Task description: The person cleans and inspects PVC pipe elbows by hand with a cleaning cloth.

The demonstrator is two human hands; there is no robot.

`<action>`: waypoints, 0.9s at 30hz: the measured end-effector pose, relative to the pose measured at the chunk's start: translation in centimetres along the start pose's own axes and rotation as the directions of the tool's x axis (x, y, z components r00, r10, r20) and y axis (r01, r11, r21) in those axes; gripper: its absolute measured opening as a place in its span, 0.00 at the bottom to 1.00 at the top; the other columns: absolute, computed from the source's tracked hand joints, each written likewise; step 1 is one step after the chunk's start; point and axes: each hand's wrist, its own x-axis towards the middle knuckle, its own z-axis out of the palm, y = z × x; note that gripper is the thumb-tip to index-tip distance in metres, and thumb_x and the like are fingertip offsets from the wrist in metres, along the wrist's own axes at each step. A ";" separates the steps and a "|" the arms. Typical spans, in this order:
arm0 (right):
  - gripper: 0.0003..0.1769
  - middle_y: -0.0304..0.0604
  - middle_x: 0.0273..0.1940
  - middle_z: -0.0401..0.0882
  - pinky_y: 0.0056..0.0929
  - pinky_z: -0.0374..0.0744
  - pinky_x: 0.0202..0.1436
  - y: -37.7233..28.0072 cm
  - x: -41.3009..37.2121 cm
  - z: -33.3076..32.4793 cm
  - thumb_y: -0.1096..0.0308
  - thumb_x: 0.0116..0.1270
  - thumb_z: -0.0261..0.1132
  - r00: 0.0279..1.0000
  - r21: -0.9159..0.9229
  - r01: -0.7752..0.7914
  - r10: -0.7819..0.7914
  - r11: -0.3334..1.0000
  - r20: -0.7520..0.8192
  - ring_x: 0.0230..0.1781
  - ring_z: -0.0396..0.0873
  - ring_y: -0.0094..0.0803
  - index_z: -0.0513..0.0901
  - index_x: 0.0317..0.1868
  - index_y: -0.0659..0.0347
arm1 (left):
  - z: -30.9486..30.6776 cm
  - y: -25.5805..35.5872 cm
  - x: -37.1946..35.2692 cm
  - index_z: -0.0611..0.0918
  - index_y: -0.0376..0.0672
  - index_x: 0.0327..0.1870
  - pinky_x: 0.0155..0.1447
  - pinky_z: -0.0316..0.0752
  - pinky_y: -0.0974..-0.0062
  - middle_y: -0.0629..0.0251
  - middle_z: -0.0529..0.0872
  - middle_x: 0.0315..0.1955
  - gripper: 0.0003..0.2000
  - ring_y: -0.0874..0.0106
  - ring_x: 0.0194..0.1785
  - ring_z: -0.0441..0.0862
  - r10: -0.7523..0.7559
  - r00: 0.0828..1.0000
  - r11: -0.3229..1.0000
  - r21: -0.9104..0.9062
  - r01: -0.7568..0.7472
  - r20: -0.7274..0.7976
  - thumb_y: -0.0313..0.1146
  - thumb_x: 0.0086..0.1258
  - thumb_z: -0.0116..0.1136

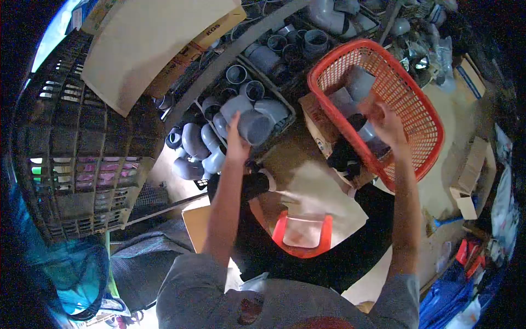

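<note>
Left hand (238, 140) grips a grey plastic pipe elbow (254, 126) at the grey rectangular plastic crate (294, 115); right hand (385, 124), blurred, is over the red perforated plastic basket (429, 104), finger closure unclear

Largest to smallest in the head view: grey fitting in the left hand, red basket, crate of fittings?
1. Red basket
2. Crate of fittings
3. Grey fitting in the left hand

Looks forward and down from head height, close above the grey short-sleeved shirt (296, 304), facing the red oblong plastic basket (410, 81).
</note>
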 end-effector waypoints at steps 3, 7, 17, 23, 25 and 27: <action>0.35 0.49 0.65 0.78 0.46 0.83 0.59 7.0 1.3 4.2 0.51 0.70 0.67 0.955 0.649 -0.231 0.040 0.725 0.295 0.65 0.76 0.45 0.69 0.73 0.56 | -2.2 3.3 4.9 0.75 0.46 0.64 0.62 0.79 0.54 0.60 0.83 0.57 0.31 0.60 0.58 0.84 -0.097 0.993 0.992 0.078 0.102 -0.062 0.53 0.65 0.71; 0.54 0.50 0.72 0.70 0.45 0.77 0.68 12.5 -0.2 8.0 0.46 0.51 0.78 0.968 0.095 0.048 -0.070 0.994 0.240 0.73 0.67 0.43 0.66 0.76 0.57 | -4.1 5.1 12.4 0.77 0.49 0.61 0.53 0.82 0.54 0.61 0.84 0.52 0.30 0.62 0.47 0.85 0.024 0.955 0.983 0.179 0.031 -0.295 0.52 0.61 0.73; 0.62 0.56 0.59 0.83 0.42 0.77 0.66 3.0 -0.4 1.9 0.48 0.30 0.89 0.923 -0.052 -0.187 0.193 0.981 0.331 0.62 0.80 0.51 0.73 0.69 0.62 | -4.8 -2.4 8.6 0.76 0.47 0.64 0.46 0.85 0.68 0.64 0.84 0.53 0.20 0.68 0.50 0.85 0.266 0.962 0.908 0.351 -0.229 -0.058 0.37 0.74 0.64; 0.50 0.54 0.55 0.85 0.42 0.81 0.58 6.7 -1.2 0.9 0.50 0.43 0.85 0.974 0.577 -0.174 0.227 0.798 -0.020 0.55 0.84 0.48 0.75 0.65 0.66 | 0.9 -6.9 -8.4 0.78 0.42 0.63 0.53 0.83 0.66 0.59 0.87 0.51 0.19 0.66 0.54 0.86 0.053 0.991 0.907 0.409 -0.100 0.125 0.38 0.75 0.62; 0.44 0.52 0.56 0.85 0.42 0.80 0.60 4.9 -2.5 -1.6 0.50 0.54 0.80 0.943 0.506 -0.228 0.318 0.832 -0.097 0.55 0.84 0.47 0.75 0.65 0.68 | 3.7 -6.8 -12.7 0.76 0.39 0.65 0.57 0.82 0.62 0.57 0.87 0.50 0.22 0.64 0.55 0.85 0.028 0.985 0.894 0.437 -0.101 0.171 0.38 0.74 0.61; 0.40 0.51 0.57 0.85 0.42 0.80 0.62 -0.2 -4.8 -4.9 0.50 0.62 0.77 0.933 0.196 -0.300 0.330 0.934 -0.144 0.55 0.84 0.47 0.75 0.65 0.70 | 5.6 -7.0 -15.6 0.74 0.41 0.68 0.61 0.81 0.60 0.56 0.84 0.56 0.25 0.63 0.60 0.83 0.007 0.960 0.896 0.424 -0.129 0.278 0.39 0.74 0.62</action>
